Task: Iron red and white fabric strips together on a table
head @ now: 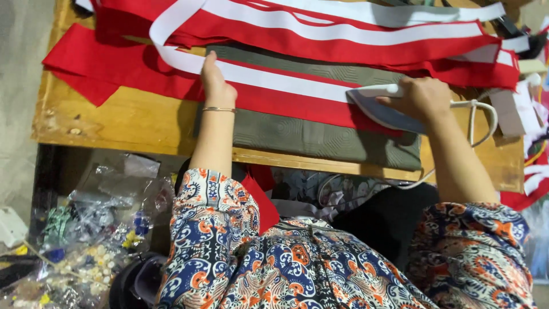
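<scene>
Left hand (216,86): flat, fingers together, pressing the red and white fabric strip (286,94) down; a thin bangle sits at the wrist.
Right hand (422,97): closed round the handle of the iron (380,106), knuckles up.
Iron: pale soleplate resting on the strip, nose pointing toward the left hand, well apart from it.
Strip: 1 white band on red, stretched between the 2 hands over the grey-green pressing pad (320,137) on the wooden tabletop (126,117).
Loose strips (343,28): more red and white lengths heaped beyond both hands.
Cord (477,117): white, looping just past the right hand; its farther run is hard to follow.
Risk 1: the iron sliding toward the left hand could burn the fingertips if they stay in its path.
Risk 2: the iron left resting in 1 spot may scorch the strip.
Risk 3: a snagged cord could jerk the iron off line.
Risk 4: a crease under the left hand may get pressed in.
</scene>
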